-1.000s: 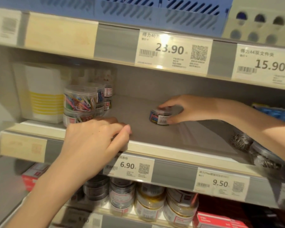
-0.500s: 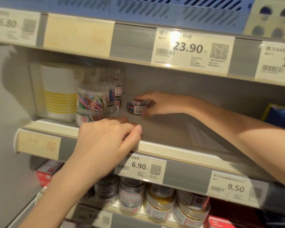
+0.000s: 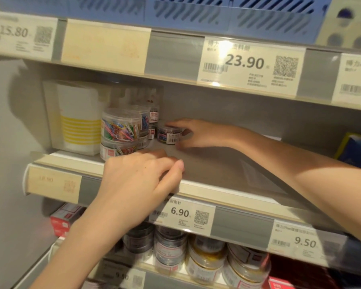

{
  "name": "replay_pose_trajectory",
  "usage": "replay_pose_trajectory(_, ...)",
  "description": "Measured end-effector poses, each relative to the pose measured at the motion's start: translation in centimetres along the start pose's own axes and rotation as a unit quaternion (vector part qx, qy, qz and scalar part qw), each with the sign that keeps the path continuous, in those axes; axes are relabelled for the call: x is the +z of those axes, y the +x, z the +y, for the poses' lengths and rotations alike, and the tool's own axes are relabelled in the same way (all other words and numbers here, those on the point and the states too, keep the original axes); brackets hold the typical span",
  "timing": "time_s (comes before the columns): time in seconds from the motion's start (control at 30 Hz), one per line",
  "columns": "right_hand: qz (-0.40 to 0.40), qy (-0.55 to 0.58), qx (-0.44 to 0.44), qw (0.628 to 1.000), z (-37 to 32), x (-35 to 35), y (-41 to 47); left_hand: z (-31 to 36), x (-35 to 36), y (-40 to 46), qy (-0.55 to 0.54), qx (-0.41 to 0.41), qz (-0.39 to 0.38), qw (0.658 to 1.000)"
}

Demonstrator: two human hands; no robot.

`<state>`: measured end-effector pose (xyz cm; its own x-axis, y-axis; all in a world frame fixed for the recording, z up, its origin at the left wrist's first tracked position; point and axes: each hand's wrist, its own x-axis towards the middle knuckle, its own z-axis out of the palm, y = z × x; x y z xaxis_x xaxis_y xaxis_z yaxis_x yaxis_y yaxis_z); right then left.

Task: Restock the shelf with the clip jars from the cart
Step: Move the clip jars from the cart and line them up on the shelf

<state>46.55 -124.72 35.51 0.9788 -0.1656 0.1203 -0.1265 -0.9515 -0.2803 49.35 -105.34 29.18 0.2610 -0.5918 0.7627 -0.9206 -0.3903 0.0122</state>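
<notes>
Spanning the middle of the frame from left to right, the grey shelf [image 3: 212,167] carries the goods at its left end, with its surface to the right of them bare up to a blue packet [image 3: 356,151] at the right edge of the frame. Above it, along the top of the frame, a blue slotted basket [image 3: 196,15] sits on the next shelf up, over a price tag reading 23.90 [image 3: 250,65]. At centre left a white box with yellow stripes [image 3: 75,119] stands against the side wall, and just beside it, to its right, a stack of clear jars of coloured paper clips [image 3: 121,132] stands two high, with more jars behind it toward the back. The right hand [image 3: 198,133] reaches in from the right edge of the frame, and its grip is closed round a small clip jar [image 3: 168,134], fingers over the top and thumb low at the front; the jar stands upright on the shelf, just right of the stack and close to the rear jars. The left hand [image 3: 142,180] comes up from the lower left and rests on the shelf's front edge, fingers loosely bent and grasping nothing. Below, in the lower centre, tags reading 6.90 [image 3: 180,212] and 9.50 [image 3: 304,243] front a row of round tubs [image 3: 206,261], some with gold bands.
</notes>
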Motion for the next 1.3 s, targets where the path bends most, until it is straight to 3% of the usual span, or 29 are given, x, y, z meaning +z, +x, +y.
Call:
replay_pose_trajectory(0.5,-0.01,-0.02,0.017,1.0,1.1,0.2,-0.7,-0.2,0.0,0.0,-0.006,0.001,0.002,1.0)
replay_pose_trajectory(0.83,0.021,0.005,0.062,0.998,-1.0,-0.5,-7.3,-0.2,-0.5,-0.1,-0.006,0.041,-0.005,0.999)
replay_pose_trajectory(1.03,0.033,0.038,0.093,0.994,-3.1,-0.7,-13.0,0.9,-1.2,-0.6,-0.066,0.058,-0.034,0.996)
replay_pose_trajectory(1.3,0.155,-0.067,0.086,0.982,-5.2,-0.7,-20.0,4.8,-1.5,-1.8,-0.101,0.103,-0.013,0.989)
